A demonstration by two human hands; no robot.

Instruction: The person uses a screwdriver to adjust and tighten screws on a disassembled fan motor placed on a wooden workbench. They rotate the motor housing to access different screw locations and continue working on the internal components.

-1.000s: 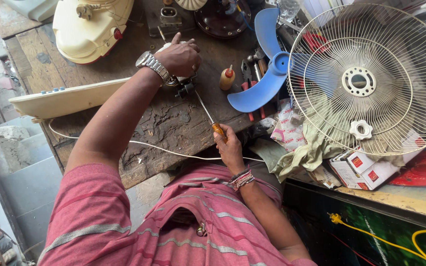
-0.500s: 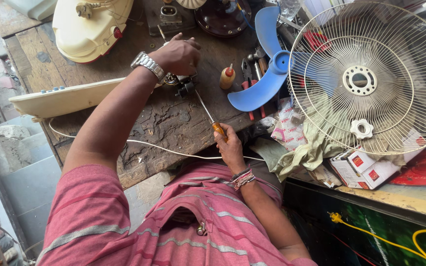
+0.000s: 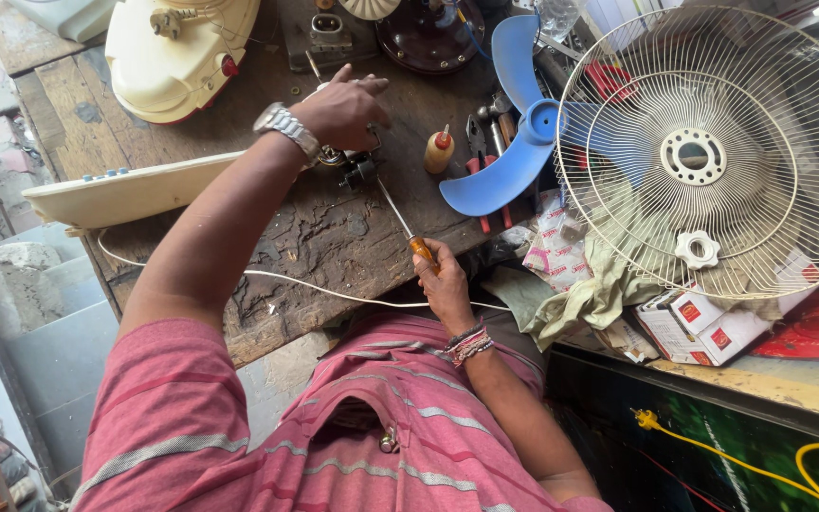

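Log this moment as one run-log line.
left hand: pressing small part on bench | right hand: gripping screwdriver, tip at part | nearby: glue bottle, blue fan blade

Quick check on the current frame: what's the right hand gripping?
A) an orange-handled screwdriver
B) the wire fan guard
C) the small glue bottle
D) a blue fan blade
A: the right hand closes on the orange handle of the screwdriver, whose shaft runs up to the small black part under the left hand; the blue fan blade, the small bottle and the wire guard lie untouched.
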